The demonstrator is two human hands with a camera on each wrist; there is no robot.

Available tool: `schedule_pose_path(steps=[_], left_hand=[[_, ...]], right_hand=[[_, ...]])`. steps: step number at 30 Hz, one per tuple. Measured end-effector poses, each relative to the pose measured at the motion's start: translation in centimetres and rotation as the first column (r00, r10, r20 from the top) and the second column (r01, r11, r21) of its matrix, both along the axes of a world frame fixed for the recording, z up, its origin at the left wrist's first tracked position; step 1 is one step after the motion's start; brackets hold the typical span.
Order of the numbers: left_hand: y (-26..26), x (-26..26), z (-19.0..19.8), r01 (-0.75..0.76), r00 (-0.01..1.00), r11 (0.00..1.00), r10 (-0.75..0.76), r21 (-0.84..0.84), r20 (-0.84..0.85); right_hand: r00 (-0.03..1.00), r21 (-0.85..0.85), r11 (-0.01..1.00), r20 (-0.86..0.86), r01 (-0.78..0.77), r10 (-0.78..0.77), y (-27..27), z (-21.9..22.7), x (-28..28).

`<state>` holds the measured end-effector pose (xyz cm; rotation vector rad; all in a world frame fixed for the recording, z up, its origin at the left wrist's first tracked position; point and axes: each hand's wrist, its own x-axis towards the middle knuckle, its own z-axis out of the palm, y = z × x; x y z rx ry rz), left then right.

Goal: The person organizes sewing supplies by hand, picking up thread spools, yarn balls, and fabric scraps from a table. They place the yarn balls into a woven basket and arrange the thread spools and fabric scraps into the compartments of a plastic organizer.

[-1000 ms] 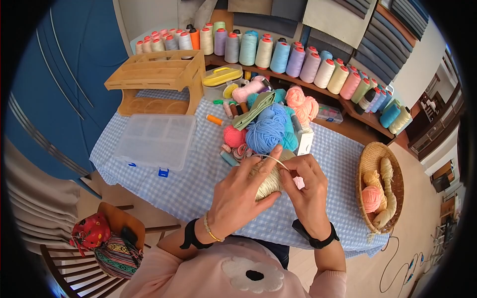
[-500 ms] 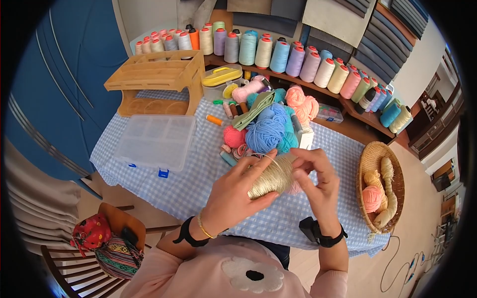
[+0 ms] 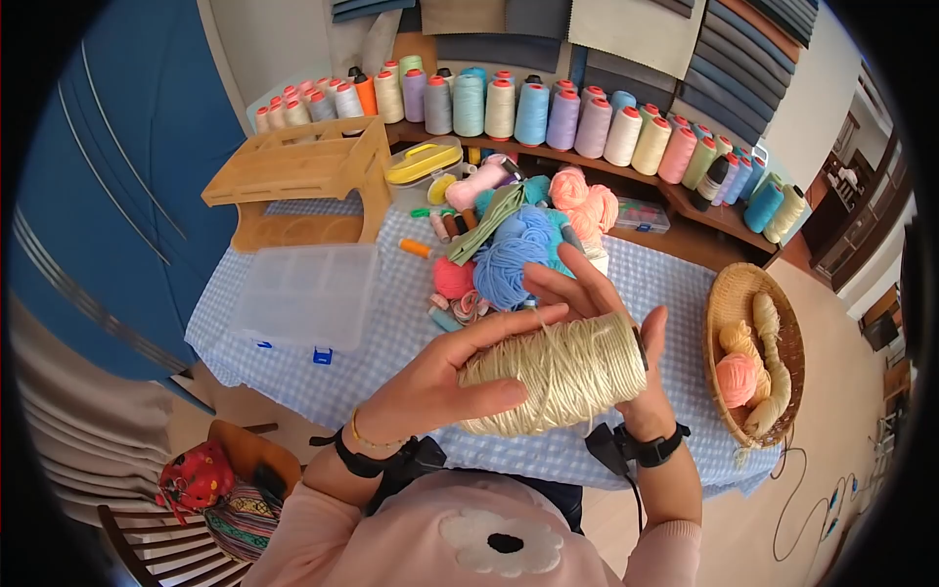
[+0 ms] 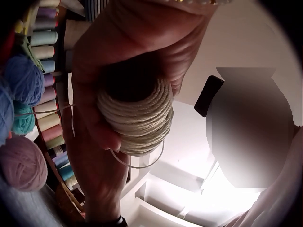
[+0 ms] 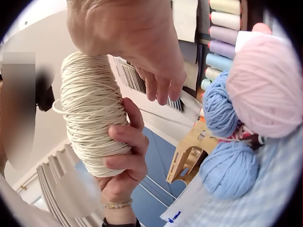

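A large spool of cream cord (image 3: pixel 562 377) lies sideways between the hands, above the front of the table. My left hand (image 3: pixel 425 386) grips its left end, thumb on the near side and fingers over the far side. At the other end, the right hand (image 3: pixel 653 389) rests its palm by the spool's end with its fingers extended; the right wrist view shows these fingers (image 5: pixel 162 90) curled round nothing. In the left wrist view, a loose loop of cord (image 4: pixel 142 167) hangs off the winding. Blue yarn (image 3: pixel 511 259) sits just beyond the hands.
Coral yarn (image 3: pixel 584 207), a red ball (image 3: pixel 452 279) and folded green cloth (image 3: pixel 492 223) share the pile. A clear plastic case (image 3: pixel 305 295) and wooden rack (image 3: pixel 293 176) stand left. The wicker basket (image 3: pixel 722 293) holds yarn at right. Thread cones (image 3: pixel 533 112) line the back shelf.
The spool has come up nearer the camera and turned to lie lengthwise between the hands. The right hand has gone from pinching near the cord to lying open at the spool's right end.
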<state>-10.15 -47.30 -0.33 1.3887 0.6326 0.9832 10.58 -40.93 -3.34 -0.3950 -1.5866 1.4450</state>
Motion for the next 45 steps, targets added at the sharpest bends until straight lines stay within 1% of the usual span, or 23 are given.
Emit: schedule_pose_path(steps=[2,3,4,6,8,9,10,12,14,16,17,18,21,22,24,25,27,31,33,37,40,42,45], left_hand=[[-0.2,0.3,-0.2,0.017,0.995,0.996,-0.009,-0.082,0.1],[-0.2,0.3,-0.2,0.017,0.995,0.997,-0.009,-0.08,0.096],[-0.3,0.2,-0.2,0.028,0.993,0.994,-0.015,-0.109,0.114],[-0.4,0.2,-0.6,0.032,0.991,0.99,-0.014,-0.136,0.132],[0.0,0.4,-1.4,0.016,0.966,0.998,0.001,-0.064,0.259],[0.0,0.2,-1.3,0.01,0.966,0.998,0.007,-0.063,0.258],[-0.1,-0.2,-1.0,-0.015,0.975,0.997,0.031,-0.077,0.218],[0.0,-0.4,-0.8,-0.044,0.982,0.995,0.059,-0.089,0.178],[0.2,-0.4,-0.8,-0.103,0.958,0.994,0.111,-0.045,0.263],[0.2,-0.5,-0.9,-0.156,0.951,0.987,0.159,-0.035,0.266],[0.2,-0.5,-0.9,-0.204,0.941,0.979,0.204,-0.025,0.27],[0.3,-0.4,-1.1,-0.207,0.94,0.978,0.206,-0.024,0.272],[0.7,-0.5,-2.1,-0.316,0.905,0.949,0.3,0.007,0.301],[0.9,-0.6,-2.4,-0.353,0.899,0.935,0.328,0.036,0.291],[1.0,-0.7,-2.8,-0.389,0.891,0.919,0.357,0.063,0.281],[1.1,-0.8,-3.0,-0.4,0.894,0.913,0.368,0.084,0.256],[1.0,-0.8,-3.1,-0.407,0.897,0.907,0.376,0.106,0.231],[0.7,-0.3,-2.8,-0.393,0.903,0.915,0.365,0.093,0.228],[0.6,-0.3,-2.8,-0.392,0.905,0.915,0.364,0.1,0.22],[0.6,0.0,-2.9,-0.377,0.908,0.923,0.351,0.08,0.228],[0.6,0.2,-3.1,-0.38,0.907,0.922,0.355,0.074,0.227],[0.7,0.2,-3.3,-0.383,0.907,0.921,0.36,0.074,0.219],[0.9,0.2,-3.5,-0.401,0.91,0.906,0.376,0.135,0.176]], right_hand=[[0.971,-0.215,0.954,-0.161,-0.21,0.178,-0.1,0.7,-0.3],[0.94,-0.234,0.922,-0.224,-0.309,0.258,0.3,0.5,-0.4],[0.939,-0.231,0.922,-0.226,-0.311,0.26,0.6,0.1,-0.4],[0.922,-0.312,0.868,-0.122,-0.387,0.367,0.9,-0.5,0.1],[0.891,-0.319,0.832,-0.175,-0.453,0.418,0.3,-1.4,0.7],[0.971,-0.311,0.923,-0.006,-0.229,0.239,-0.5,-2.5,1.2],[0.987,-0.262,0.965,0.156,0.005,0.037,-0.8,-3.3,1.6],[0.98,-0.216,0.975,0.178,-0.049,0.089,0.0,-4.1,2.4],[0.969,-0.17,0.98,0.203,-0.103,0.137,0.2,-3.9,2.4],[0.949,-0.189,0.982,0.311,0.02,0.041,-0.6,-2.2,2.3],[0.96,-0.169,0.981,0.277,0.096,-0.046,-1.3,-1.3,1.9],[0.959,-0.167,0.981,0.279,0.094,-0.044,-1.7,-0.7,2.0],[0.893,0.021,0.942,0.31,0.336,-0.325,-2.5,-0.2,2.2],[0.894,0.021,0.943,0.311,0.332,-0.322,-2.6,-0.2,2.3],[0.843,0.262,0.88,0.275,0.397,-0.462,-2.8,0.0,2.4],[0.843,0.261,0.88,0.276,0.397,-0.462,-3.0,0.2,2.4],[0.82,0.384,0.833,0.257,0.4,-0.512,-3.3,0.9,2.1],[0.841,0.347,0.854,0.247,0.387,-0.481,-3.4,1.3,1.7],[0.89,0.274,0.897,0.206,0.346,-0.406,-3.3,1.2,1.5],[0.899,0.274,0.9,0.188,0.338,-0.395,-3.6,1.1,0.8],[0.859,0.344,0.854,0.197,0.391,-0.473,-3.8,1.1,0.4],[0.816,0.464,0.784,0.196,0.411,-0.544,-3.9,1.1,0.4],[0.792,0.489,0.759,0.201,0.429,-0.577,-3.8,1.0,0.6]])
